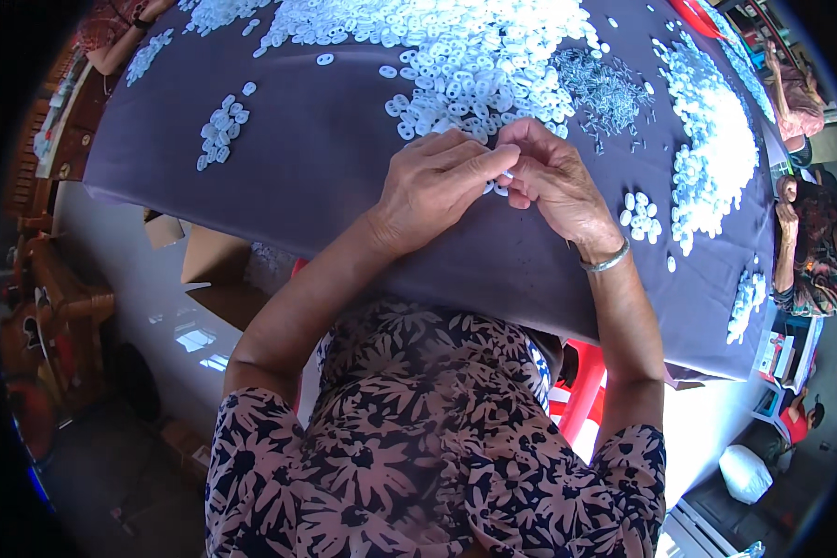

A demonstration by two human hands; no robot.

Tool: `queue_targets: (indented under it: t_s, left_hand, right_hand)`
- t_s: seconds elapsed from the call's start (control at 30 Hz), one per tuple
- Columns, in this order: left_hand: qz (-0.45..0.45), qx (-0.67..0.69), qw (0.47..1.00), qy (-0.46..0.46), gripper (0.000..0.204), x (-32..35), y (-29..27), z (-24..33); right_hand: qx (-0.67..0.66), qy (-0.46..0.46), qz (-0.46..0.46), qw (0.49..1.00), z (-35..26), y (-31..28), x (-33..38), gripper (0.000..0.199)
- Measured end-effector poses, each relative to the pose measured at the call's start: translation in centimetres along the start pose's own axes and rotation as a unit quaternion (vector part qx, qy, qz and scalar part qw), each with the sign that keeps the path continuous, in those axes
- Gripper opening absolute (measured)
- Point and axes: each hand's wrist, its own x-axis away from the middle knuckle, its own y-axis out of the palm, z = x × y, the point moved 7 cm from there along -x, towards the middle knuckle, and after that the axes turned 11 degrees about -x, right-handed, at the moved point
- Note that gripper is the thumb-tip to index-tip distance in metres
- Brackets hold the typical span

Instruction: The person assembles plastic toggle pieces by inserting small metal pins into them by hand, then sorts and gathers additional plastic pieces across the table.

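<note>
My left hand (437,181) and my right hand (560,186) meet over the near part of the table, fingertips pinched together. Between them a sliver of a small white plastic piece (507,174) shows; its kind is mostly hidden by the fingers. A few more white pieces (496,188) lie just below the fingertips. Right beyond my hands spreads a large heap of white oval pieces with two holes (479,79). To its right lies a pile of small thin dark-grey metal pieces (604,88), perhaps springs or pins.
A dark cloth covers the table (316,139). A small cluster of white ovals (221,130) lies left, another (640,218) right of my wrist. A long bright white heap (711,139) runs along the right. Other people sit around the table. A cardboard box (216,256) stands on the floor.
</note>
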Motion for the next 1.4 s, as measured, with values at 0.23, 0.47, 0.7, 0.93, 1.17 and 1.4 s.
queue_targets:
  t_s: [0.23, 0.47, 0.7, 0.93, 1.17, 1.4]
  left_hand:
    - [-0.007, 0.130, 0.980, -0.150, 0.043, -0.1, -0.1, -1.1]
    - [-0.079, 0.183, 0.948, -0.246, 0.050, 1.0, 1.0, -2.7]
    - [-0.030, 0.226, 0.941, -0.251, 0.045, 1.3, 1.2, -3.3]
    - [-0.019, 0.298, 0.906, -0.301, 0.033, 1.6, 1.2, -3.6]
    - [0.014, 0.346, 0.883, -0.315, 0.024, 1.9, 1.3, -3.6]
    - [-0.042, 0.360, 0.871, -0.331, 0.023, 2.0, 1.7, -2.8]
  right_hand:
    - [0.060, -0.006, 0.056, 0.997, -0.7, -0.4, 0.1, 0.007]
    - [0.258, -0.123, 0.040, 0.957, -1.3, -0.1, 0.3, 0.009]
    - [0.244, -0.147, 0.053, 0.957, -1.1, -0.1, 0.2, 0.009]
    - [0.220, -0.155, 0.055, 0.961, -1.0, 0.3, 0.3, 0.005]
    - [0.178, -0.167, 0.028, 0.969, -1.1, 0.5, 0.2, 0.007]
    - [0.213, -0.180, 0.043, 0.959, -1.1, -0.3, 0.2, 0.017]
